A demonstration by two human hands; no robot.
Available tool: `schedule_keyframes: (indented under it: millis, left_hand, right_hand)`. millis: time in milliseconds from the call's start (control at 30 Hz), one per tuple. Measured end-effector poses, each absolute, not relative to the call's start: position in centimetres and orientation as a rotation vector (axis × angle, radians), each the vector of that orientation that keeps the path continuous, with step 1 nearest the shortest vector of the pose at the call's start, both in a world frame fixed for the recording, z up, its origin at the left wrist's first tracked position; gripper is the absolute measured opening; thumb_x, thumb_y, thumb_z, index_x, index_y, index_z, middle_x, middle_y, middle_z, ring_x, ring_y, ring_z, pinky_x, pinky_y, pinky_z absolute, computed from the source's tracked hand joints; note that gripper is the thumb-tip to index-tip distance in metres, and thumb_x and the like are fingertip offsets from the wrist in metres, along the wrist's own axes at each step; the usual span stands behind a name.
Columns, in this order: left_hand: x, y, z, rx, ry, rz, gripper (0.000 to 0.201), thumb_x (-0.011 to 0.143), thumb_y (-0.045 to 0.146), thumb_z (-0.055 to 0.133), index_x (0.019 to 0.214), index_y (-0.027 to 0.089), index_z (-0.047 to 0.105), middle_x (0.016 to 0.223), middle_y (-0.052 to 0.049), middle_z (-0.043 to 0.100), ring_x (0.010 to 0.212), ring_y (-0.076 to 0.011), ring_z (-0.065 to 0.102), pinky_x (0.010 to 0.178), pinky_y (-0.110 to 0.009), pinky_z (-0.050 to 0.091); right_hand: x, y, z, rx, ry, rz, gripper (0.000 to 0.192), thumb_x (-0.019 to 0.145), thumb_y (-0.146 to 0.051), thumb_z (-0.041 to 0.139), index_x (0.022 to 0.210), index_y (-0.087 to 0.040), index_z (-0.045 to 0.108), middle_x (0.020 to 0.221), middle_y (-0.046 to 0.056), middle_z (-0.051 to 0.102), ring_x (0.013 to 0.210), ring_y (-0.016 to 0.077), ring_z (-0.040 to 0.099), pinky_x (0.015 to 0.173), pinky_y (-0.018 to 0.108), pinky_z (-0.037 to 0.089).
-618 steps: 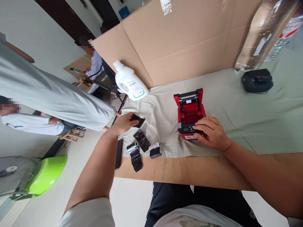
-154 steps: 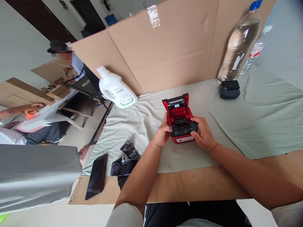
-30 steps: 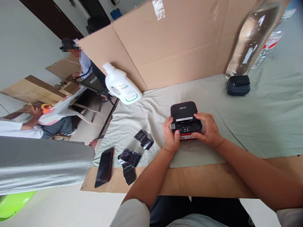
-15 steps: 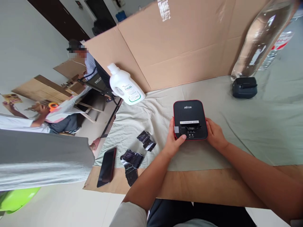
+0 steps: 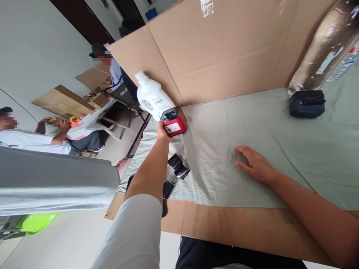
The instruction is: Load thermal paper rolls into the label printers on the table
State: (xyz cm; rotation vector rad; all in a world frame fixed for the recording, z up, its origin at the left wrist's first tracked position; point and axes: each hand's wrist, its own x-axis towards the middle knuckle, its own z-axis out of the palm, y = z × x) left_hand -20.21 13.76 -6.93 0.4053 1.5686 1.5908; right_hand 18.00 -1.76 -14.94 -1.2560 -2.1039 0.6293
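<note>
My left hand reaches across to the far left and grips the near-left side of a boxy red-and-black device. A white label shows on the device's red side, and its dark face is turned up at a tilt. Right behind it stands a white jug-shaped bottle, partly covered by the device. Over the middle of the cloth, my right hand is open, thumb and fingers apart, holding nothing. Crumpled black plastic pieces lie near my left forearm, which partly hides them and nearly all of a dark phone.
A cardboard wall borders the back of the cloth-covered table. At the right are a dark case, a large clear wrapped bottle and a smaller water bottle. Two people sit at the left beyond a grey-draped surface.
The device has moved left and back with my left hand and turned from lying flat to showing its red side. My right hand has let go of it and stays over the cloth.
</note>
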Motion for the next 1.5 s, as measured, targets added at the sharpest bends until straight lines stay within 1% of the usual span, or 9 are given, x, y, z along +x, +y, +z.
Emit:
schedule_keyframes:
  millis: [233, 400, 567, 700, 800, 967, 1200, 1333, 1500]
  left_hand:
    - [-23.1, 13.8, -7.7, 0.802, 2.176, 1.283, 0.055, 0.099, 0.05, 0.021, 0.12, 0.016, 0.058, 0.115, -0.014, 0.069, 0.108, -0.0276, 0.067, 0.089, -0.043, 0.054]
    - [-22.8, 10.4, -7.1, 1.001, 2.523, 1.077, 0.041, 0.098, 0.042, 0.039, 0.124, 0.015, 0.054, 0.144, -0.02, 0.049, 0.141, -0.0326, 0.041, 0.114, -0.048, 0.032]
    - [-21.6, 4.0, -7.2, 1.216, 2.404, 0.728, 0.023, 0.076, 0.032, 0.068, 0.094, 0.019, 0.064, 0.105, -0.011, 0.068, 0.108, -0.0308, 0.062, 0.099, -0.043, 0.045]
    - [-20.3, -0.8, -7.6, 1.415, 2.232, 0.573, 0.021, 0.065, 0.03, 0.072, 0.083, 0.022, 0.066, 0.09, -0.006, 0.068, 0.095, -0.0266, 0.064, 0.092, -0.037, 0.047]
    - [-19.6, -2.8, -7.1, 1.71, 2.155, 0.299, 0.017, 0.07, 0.039, 0.066, 0.077, 0.024, 0.067, 0.086, -0.007, 0.068, 0.093, -0.0288, 0.063, 0.09, -0.04, 0.046]
    - [-17.1, -3.3, -5.0, 1.963, 2.139, -0.308, 0.047, 0.087, 0.052, 0.044, 0.059, 0.022, 0.067, 0.097, -0.015, 0.072, 0.106, -0.0388, 0.062, 0.097, -0.055, 0.038]
    - [-6.3, -4.7, -5.2, 2.129, 1.834, 0.119, 0.027, 0.087, 0.042, 0.054, 0.082, 0.023, 0.071, 0.103, -0.011, 0.072, 0.107, -0.0337, 0.063, 0.102, -0.05, 0.035]
    - [-1.2, -5.6, -8.2, 1.956, 1.491, 0.487, 0.019, 0.082, 0.04, 0.062, 0.072, 0.025, 0.068, 0.087, -0.009, 0.072, 0.095, -0.0311, 0.064, 0.093, -0.047, 0.041]
    - [-0.2, -4.9, -11.3, 1.514, 1.276, 0.86, 0.018, 0.079, 0.044, 0.068, 0.083, 0.026, 0.069, 0.086, -0.006, 0.069, 0.086, -0.0247, 0.063, 0.083, -0.04, 0.046]
  right_hand:
    - [18.2, -1.7, -14.7, -1.278, -2.144, 0.63, 0.044, 0.093, -0.043, 0.049, 0.131, -0.024, 0.057, 0.132, 0.012, 0.063, 0.123, 0.0298, 0.061, 0.104, 0.051, 0.052]
    - [18.2, -1.4, -14.8, -1.239, -2.187, 0.608, 0.04, 0.092, -0.041, 0.049, 0.126, -0.024, 0.061, 0.133, 0.012, 0.062, 0.124, 0.03, 0.059, 0.104, 0.051, 0.052]
    - [18.2, -1.0, -15.1, -1.203, -2.218, 0.573, 0.037, 0.091, -0.039, 0.05, 0.12, -0.022, 0.065, 0.132, 0.014, 0.062, 0.122, 0.0298, 0.059, 0.105, 0.051, 0.05]
    - [17.7, -1.3, -15.3, -1.184, -2.221, 0.552, 0.033, 0.089, -0.037, 0.053, 0.114, -0.022, 0.068, 0.129, 0.014, 0.063, 0.121, 0.0304, 0.059, 0.106, 0.053, 0.048]
    - [17.6, -0.7, -15.0, -1.164, -2.184, 0.593, 0.029, 0.088, -0.036, 0.054, 0.11, -0.024, 0.07, 0.123, 0.011, 0.067, 0.118, 0.0271, 0.061, 0.105, 0.049, 0.048]
    - [22.4, 4.7, -12.9, -1.556, -1.877, 0.307, 0.027, 0.088, -0.037, 0.054, 0.106, -0.026, 0.071, 0.116, 0.012, 0.069, 0.118, 0.0315, 0.058, 0.106, 0.056, 0.043]
    - [32.1, 11.9, -9.4, -2.17, -1.437, -0.023, 0.066, 0.09, -0.053, 0.057, 0.137, -0.007, 0.052, 0.16, 0.029, 0.021, 0.148, 0.0492, 0.015, 0.111, 0.067, 0.021]
    - [33.2, 12.8, -9.4, -2.276, -1.337, 0.154, 0.083, 0.088, -0.061, 0.052, 0.147, -0.003, 0.041, 0.159, 0.038, 0.013, 0.143, 0.0503, 0.028, 0.108, 0.061, 0.03]
    - [30.3, 11.1, -9.7, -2.243, -1.406, 0.183, 0.084, 0.079, -0.049, 0.068, 0.149, -0.013, 0.041, 0.155, 0.03, 0.03, 0.135, 0.0491, 0.042, 0.106, 0.066, 0.038]
